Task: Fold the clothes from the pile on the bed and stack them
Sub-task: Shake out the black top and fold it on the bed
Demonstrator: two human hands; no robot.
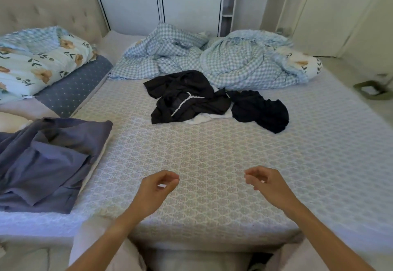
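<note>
A pile of dark clothes (187, 96) lies crumpled in the middle of the bed (212, 160), with a white garment (204, 118) under it and a black piece (259, 109) at its right. On the bed's left side rests a loosely folded grey-blue garment (49, 160). My left hand (156, 187) hovers over the near part of the bed, fingers curled, holding nothing. My right hand (265, 182) hovers level with it, fingers curled and apart, also holding nothing. Both hands are well short of the pile.
A checked blue duvet (223, 58) is bunched at the far side of the bed. Floral and dotted pillows (42, 64) sit at the left by the padded headboard. White cupboards (159, 5) stand behind the bed, with open floor at the right.
</note>
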